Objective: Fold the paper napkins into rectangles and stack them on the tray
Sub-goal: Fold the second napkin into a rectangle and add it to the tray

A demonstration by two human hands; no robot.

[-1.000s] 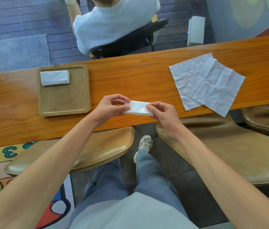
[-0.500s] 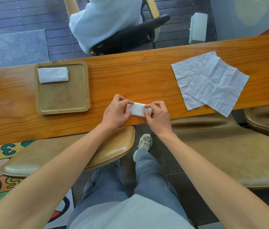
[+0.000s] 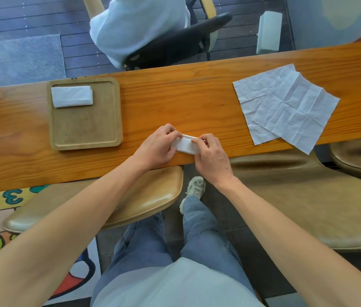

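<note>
At the near edge of the wooden counter, the left hand and right hand pinch the ends of a small folded napkin with curled fingers. Farther left, another folded napkin lies on the tray; unfolded napkins lie right.

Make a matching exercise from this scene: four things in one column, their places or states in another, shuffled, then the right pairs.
Things:
1. tray
2. folded napkin
3. small napkin
4. open napkins

Places or states:
A. spread flat and creased, overlapping, at the counter's right, one corner over the near edge
B. pinched between left hand and right hand near the counter's front edge
C. lying in the tray's far left corner
D. on the counter, left of the hands

Pairs: 1-D, 2-C, 3-B, 4-A
</note>
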